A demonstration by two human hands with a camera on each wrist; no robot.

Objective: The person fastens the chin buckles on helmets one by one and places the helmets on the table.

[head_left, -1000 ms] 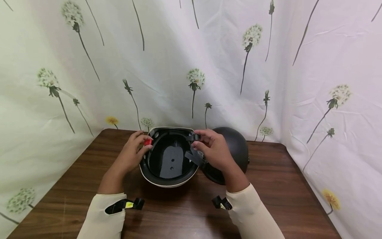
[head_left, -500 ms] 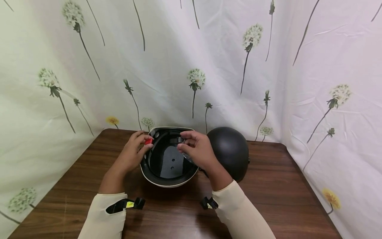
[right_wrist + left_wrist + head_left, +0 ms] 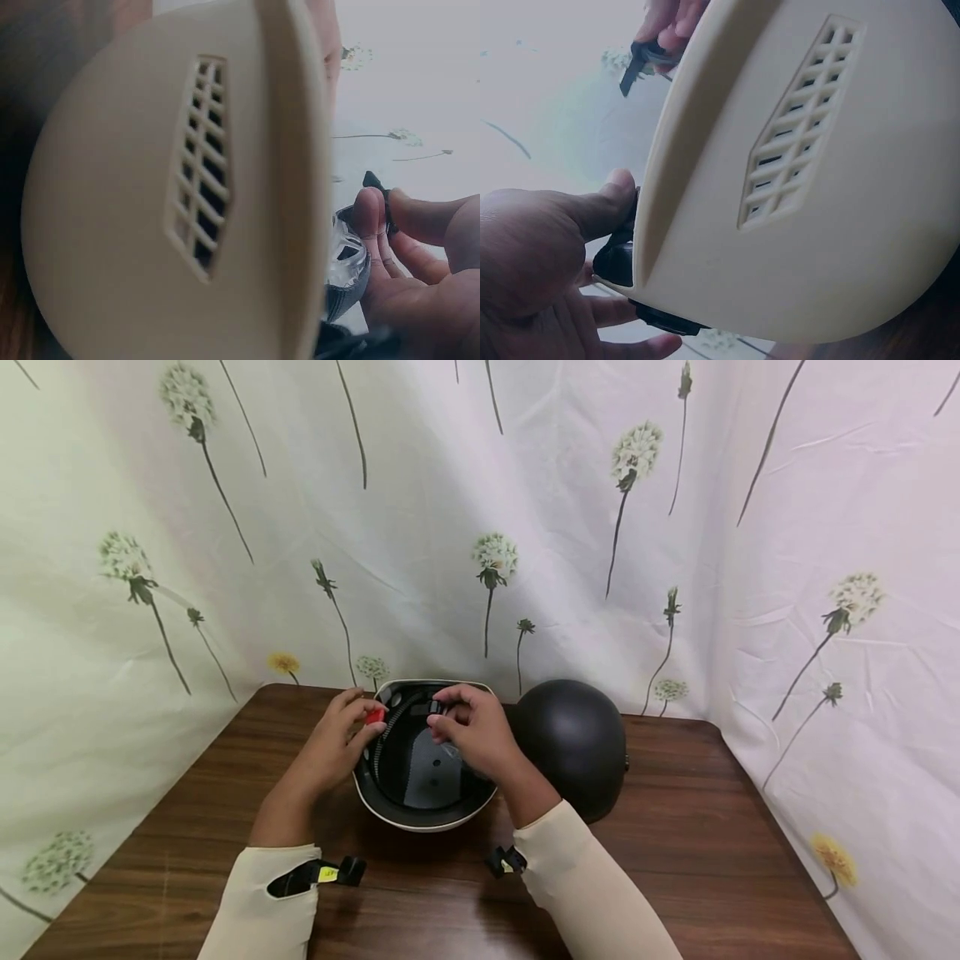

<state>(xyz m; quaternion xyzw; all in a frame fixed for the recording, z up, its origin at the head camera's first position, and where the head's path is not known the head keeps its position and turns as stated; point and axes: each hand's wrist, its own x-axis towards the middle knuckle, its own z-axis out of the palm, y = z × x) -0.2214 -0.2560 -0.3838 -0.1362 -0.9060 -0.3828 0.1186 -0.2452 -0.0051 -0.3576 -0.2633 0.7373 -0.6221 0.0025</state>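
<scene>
A cream helmet [image 3: 424, 828] lies upside down on the table with its black lining facing up. Beside its left rim my left hand [image 3: 324, 756] pinches a small red buckle piece [image 3: 375, 716] between thumb and fingers. Above the helmet's opening my right hand [image 3: 480, 735] pinches a black strap buckle [image 3: 434, 707], which also shows as a dark clip [image 3: 388, 206] between thumb and fingertips in the right wrist view. Both wrist views are largely filled by the shell's side, with its grille vent [image 3: 799, 124]. Its wall hides part of each hand's work there.
A black helmet [image 3: 573, 743], dome up, stands close to the right of the cream one. Both rest on a dark wood table [image 3: 420, 902]. Behind them hangs a white cloth [image 3: 420, 527] printed with dandelions.
My right hand has moved left from the helmet's right rim to above its opening, bringing the black buckle closer to the red piece. My left hand has stayed at the left rim.
</scene>
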